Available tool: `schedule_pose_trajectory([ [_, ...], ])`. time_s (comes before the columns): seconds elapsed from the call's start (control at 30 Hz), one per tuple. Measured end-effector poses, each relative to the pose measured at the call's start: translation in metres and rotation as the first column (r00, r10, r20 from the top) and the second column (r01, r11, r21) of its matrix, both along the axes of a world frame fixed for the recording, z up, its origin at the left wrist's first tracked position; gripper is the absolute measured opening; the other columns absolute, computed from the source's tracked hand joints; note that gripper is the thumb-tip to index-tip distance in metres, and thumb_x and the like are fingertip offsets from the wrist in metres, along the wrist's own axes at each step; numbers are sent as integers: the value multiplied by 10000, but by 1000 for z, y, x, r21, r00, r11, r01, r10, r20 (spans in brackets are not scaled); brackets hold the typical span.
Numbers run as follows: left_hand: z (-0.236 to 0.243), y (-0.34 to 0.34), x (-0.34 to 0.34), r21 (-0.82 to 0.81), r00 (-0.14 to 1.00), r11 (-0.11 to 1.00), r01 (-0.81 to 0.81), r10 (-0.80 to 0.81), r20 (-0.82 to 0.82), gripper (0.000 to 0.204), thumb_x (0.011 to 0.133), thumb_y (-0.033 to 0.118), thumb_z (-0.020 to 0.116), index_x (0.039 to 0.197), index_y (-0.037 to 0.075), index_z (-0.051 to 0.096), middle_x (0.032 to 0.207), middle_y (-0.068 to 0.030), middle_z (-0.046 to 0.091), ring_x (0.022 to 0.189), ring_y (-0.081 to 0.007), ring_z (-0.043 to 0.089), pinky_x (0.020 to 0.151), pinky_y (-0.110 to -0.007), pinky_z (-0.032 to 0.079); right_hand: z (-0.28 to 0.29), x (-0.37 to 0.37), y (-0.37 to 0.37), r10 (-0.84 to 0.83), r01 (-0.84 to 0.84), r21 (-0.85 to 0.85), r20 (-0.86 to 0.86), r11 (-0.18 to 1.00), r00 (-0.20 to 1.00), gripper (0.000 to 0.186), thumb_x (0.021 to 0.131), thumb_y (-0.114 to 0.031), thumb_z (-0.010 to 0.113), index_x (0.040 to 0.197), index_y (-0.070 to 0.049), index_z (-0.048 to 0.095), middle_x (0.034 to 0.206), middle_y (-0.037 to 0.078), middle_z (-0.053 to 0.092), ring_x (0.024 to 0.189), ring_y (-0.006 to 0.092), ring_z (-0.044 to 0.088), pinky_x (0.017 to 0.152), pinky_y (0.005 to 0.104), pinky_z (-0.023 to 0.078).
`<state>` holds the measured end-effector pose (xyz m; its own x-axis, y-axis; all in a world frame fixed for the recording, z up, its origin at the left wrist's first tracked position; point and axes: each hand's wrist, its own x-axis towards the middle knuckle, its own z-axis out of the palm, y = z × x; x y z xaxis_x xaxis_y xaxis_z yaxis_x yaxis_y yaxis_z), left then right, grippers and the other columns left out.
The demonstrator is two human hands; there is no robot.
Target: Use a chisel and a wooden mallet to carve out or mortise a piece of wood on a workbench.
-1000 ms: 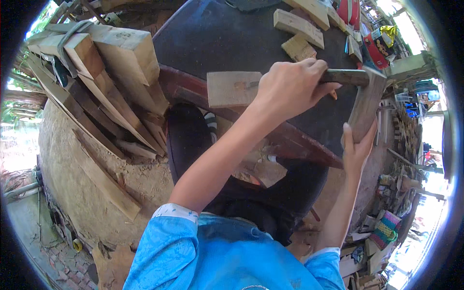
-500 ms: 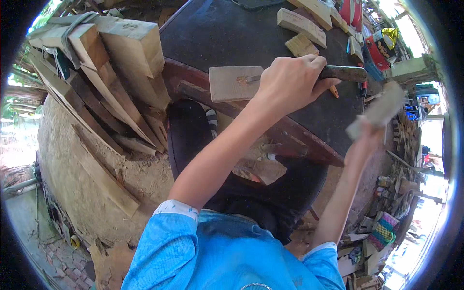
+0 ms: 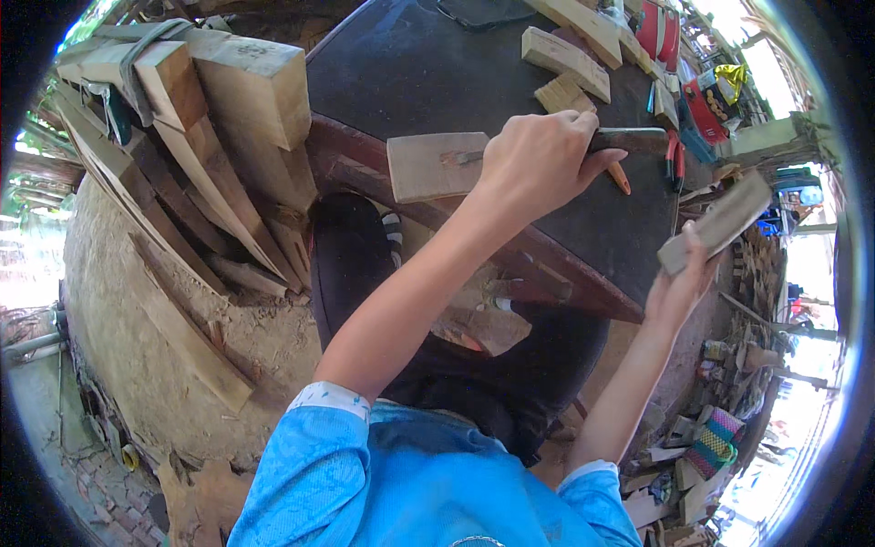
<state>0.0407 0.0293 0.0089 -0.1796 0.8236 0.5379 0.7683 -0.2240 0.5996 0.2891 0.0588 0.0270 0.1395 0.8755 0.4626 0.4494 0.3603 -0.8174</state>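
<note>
Head view showed me the left hand closed around a chisel, its dark handle jutting out past the thumb side and its blade pointing leftward onto a pale wooden block. That block lay at the near edge of the dark table, and the blade's tip was over a rough patch on its top face; I couldn't tell how deep it had bitten. Out to the right, the right hand gripped a bar of wood by its lower end, thumb along it, the bar tilted and well apart from the chisel handle. I judged the step to be chiselling at that patch, with the bar serving as a mallet between blows. To my mind the next move called for a steady left wrist, the tip kept on the patch, and a square strike on the handle's end, clear of the red-handled tool lying just beyond it.
</note>
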Motion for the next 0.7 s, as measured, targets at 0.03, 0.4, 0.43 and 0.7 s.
schedule_pose_trajectory([
  [0.03,2,0,0,5,1000,1000,8,-8,-3,492,963,537,547,1163,98,643,894,-136,717,777,-369,699,645,-469,571,6,-6,-1,-42,-55,-171,-516,984,856,764,890,-272,754,1468,59,379,1438,236,511,1320,340,505,1111,433,382],
  [0.4,5,-3,-1,25,998,999,-25,23,58,521,963,554,544,917,41,623,809,-167,694,745,-391,694,610,-487,561,-16,3,1,59,-84,76,287,994,956,736,880,-209,735,1481,21,376,1504,211,446,1341,309,473,1128,425,352],
  [0.43,4,-3,-1,23,998,999,-30,28,53,521,963,554,544,917,41,623,809,-167,694,745,-391,694,610,-487,561,-16,4,-4,82,-223,113,700,968,710,754,870,-201,741,1486,23,367,1502,196,443,1322,288,479,1123,416,355],
  [0.7,2,0,-2,13,996,997,-77,76,46,507,975,533,540,892,38,615,807,-172,687,741,-399,688,624,-489,559,-18,-22,-10,-20,-129,173,669,977,743,722,901,-159,697,1515,-19,344,1495,208,459,1354,373,464,1117,445,364],
])
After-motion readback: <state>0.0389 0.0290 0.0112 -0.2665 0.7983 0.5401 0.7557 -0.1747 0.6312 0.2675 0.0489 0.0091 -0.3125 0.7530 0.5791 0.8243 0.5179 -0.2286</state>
